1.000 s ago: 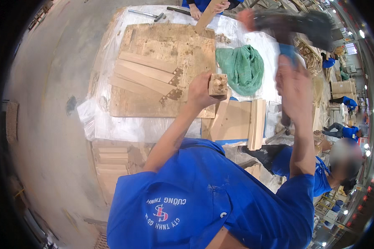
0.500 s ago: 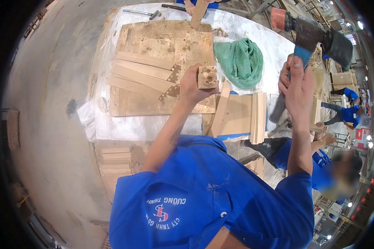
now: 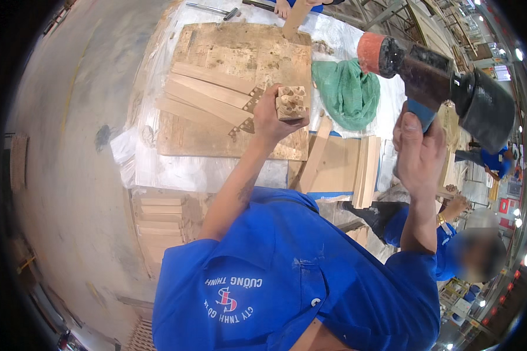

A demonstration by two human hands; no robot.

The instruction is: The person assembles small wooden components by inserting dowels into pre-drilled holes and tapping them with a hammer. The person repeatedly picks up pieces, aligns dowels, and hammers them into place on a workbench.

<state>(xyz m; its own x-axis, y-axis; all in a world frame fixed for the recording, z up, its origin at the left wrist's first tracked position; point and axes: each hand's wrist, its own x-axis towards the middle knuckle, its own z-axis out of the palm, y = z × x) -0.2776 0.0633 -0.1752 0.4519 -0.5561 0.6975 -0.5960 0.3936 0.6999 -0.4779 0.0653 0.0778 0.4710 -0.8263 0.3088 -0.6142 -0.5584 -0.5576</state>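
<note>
My left hand (image 3: 264, 120) is closed around a squared wooden post (image 3: 291, 104) held up on end. Its top faces me, with several round dowel ends or holes; I cannot tell which for all of them. To the right, my right hand (image 3: 418, 155) grips the handle of a mallet (image 3: 428, 73), raised and apart from the post. The mallet has one red face, one black face and a blue section below its head. Left of the post, several flat boards (image 3: 208, 96) with toothed, drilled ends lie fanned out on a worn plywood panel (image 3: 234, 52).
A green sack (image 3: 348, 96) lies crumpled beyond the post. Narrow wooden strips (image 3: 366, 172) rest nearer on the right. At the far edge are a hammer (image 3: 231, 13) and another person's hand (image 3: 282, 9) beside an upright board. Another worker (image 3: 445, 234) is close at my right.
The mallet and my right hand have come lower in the picture, with the red face shifted left. My left hand still holds the post in nearly the same place.
</note>
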